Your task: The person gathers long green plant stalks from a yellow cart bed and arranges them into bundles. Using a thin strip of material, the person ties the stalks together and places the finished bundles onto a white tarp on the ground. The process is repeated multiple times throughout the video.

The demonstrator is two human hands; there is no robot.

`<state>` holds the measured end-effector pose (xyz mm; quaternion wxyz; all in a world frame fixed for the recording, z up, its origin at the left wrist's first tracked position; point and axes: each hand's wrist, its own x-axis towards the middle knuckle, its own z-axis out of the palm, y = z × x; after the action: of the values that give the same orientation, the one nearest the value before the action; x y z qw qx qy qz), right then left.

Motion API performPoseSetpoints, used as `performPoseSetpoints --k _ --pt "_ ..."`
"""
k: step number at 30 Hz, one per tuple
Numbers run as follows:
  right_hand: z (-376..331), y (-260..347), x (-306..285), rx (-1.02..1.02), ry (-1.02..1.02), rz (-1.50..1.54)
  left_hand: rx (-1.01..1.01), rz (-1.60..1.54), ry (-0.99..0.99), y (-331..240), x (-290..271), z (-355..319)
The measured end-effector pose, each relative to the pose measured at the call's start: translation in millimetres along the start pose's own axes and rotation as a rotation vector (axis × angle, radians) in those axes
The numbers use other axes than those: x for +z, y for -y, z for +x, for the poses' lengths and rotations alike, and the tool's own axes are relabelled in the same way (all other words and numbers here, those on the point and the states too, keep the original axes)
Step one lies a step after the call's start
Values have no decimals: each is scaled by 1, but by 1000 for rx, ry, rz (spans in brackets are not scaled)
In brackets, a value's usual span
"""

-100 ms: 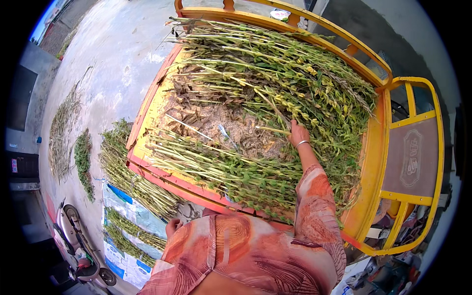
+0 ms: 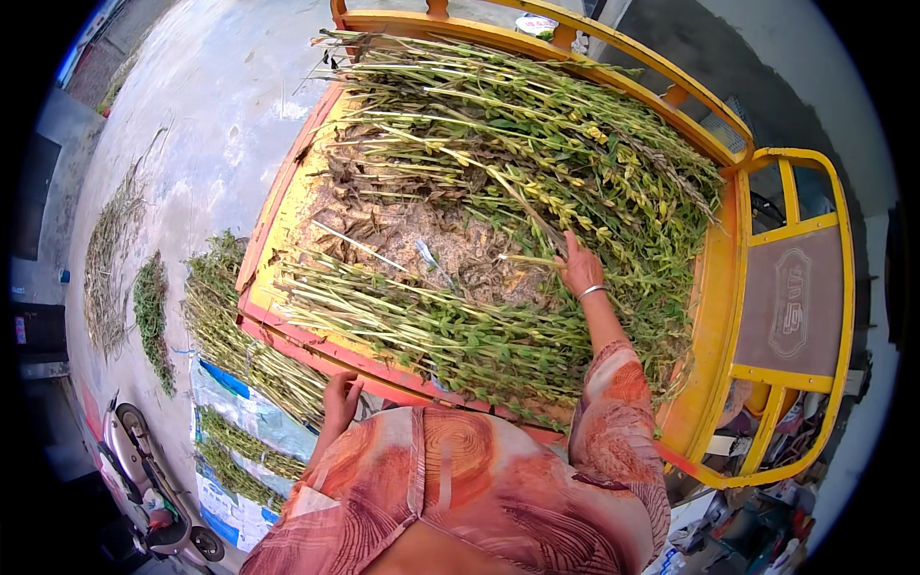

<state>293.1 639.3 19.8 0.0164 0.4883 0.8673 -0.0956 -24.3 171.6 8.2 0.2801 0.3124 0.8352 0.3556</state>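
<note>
Concrete [image 2: 220, 134] beyond cart edge [image 2: 383, 385] near left hand [image 2: 339, 398]

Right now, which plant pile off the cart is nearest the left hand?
The long pile beside the cart: its pale stems end by the left hand; other ground piles lie farther off.

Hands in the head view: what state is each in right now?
Left hand: loosely curled; cannot tell if it holds anything.
Right hand: closed, holding a stalk.

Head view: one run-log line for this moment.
right grip: at stalks in yellow cart, hold partly hidden | left grip: near red cart edge, nothing visibly held | stalk pile: beside cart
</note>
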Motion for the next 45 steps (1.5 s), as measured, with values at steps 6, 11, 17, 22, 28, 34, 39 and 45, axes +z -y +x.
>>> performPoseSetpoints --k 6,11,17,22,28,34,39,45 --pt "-41 25 -59 -93 -251 -11 449 -300 415 -174 87 115" --pt "-34 107 -76 -316 -408 15 269 -770 723 -266 147 139" --pt "-38 114 -67 -251 -264 320 360 -718 609 -260 154 149" --pt "-51 90 -42 -378 -79 312 275 -981 659 -259 128 129" --pt "-84 77 -10 -249 202 230 200 -1326 634 -232 72 120" --pt "-89 80 -33 -208 565 551 -12 -1623 427 -206 44 102" --pt "-137 145 -114 -541 449 664 -167 -2078 335 -168 -21 121" --pt "-140 183 -12 -346 350 368 -367 -1994 16 -58 -37 186"
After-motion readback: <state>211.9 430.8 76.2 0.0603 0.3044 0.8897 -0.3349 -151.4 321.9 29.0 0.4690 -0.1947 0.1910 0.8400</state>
